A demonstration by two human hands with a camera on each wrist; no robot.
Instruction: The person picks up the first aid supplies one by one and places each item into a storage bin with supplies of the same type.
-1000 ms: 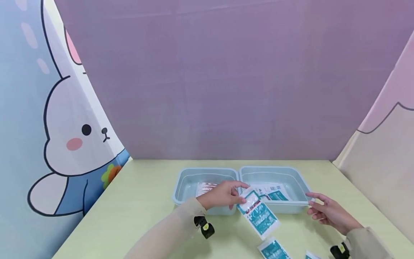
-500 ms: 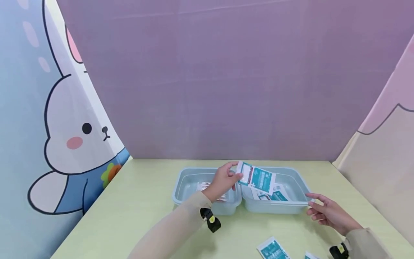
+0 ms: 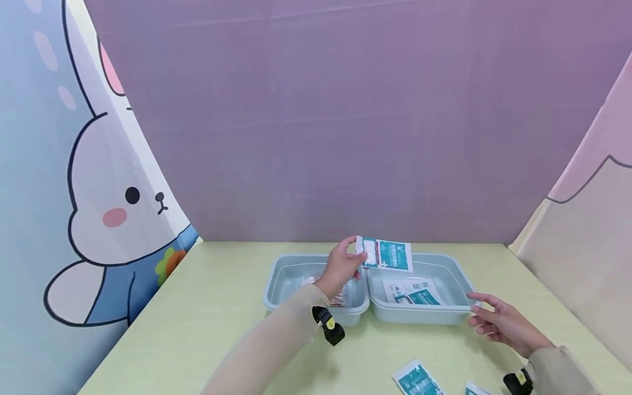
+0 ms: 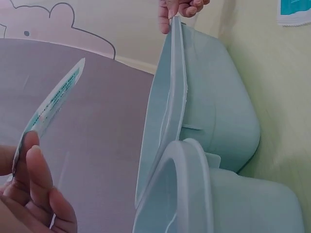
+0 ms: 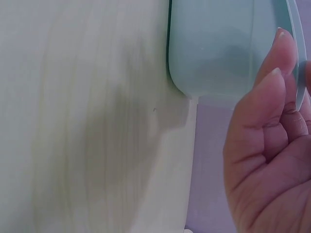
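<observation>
My left hand (image 3: 339,269) pinches a flat white-and-teal packet (image 3: 387,254) by one end, holding it above the back of the right light-blue plastic tray (image 3: 424,315). The left wrist view shows this packet (image 4: 58,94) nearly edge-on, clear of the trays. Inside the right tray lie similar packets (image 3: 412,292), one with a printed white side up. My right hand (image 3: 508,326) grips that tray's right front corner, with the rim between thumb and fingers. In the right wrist view, the fingers of my right hand (image 5: 265,145) partly hide the rim.
A second light-blue tray (image 3: 281,282) adjoins on the left, holding thin shiny wrapped items (image 3: 338,300) partly behind my left arm. Near the front edge of view, packets (image 3: 417,379) lie on the pale table (image 3: 222,307). A purple backdrop (image 3: 345,120) stands behind.
My left hand has lifted the packet up and away from the front of the trays to above the right tray's back, turning it roughly level. The right hand stays at the tray corner.
</observation>
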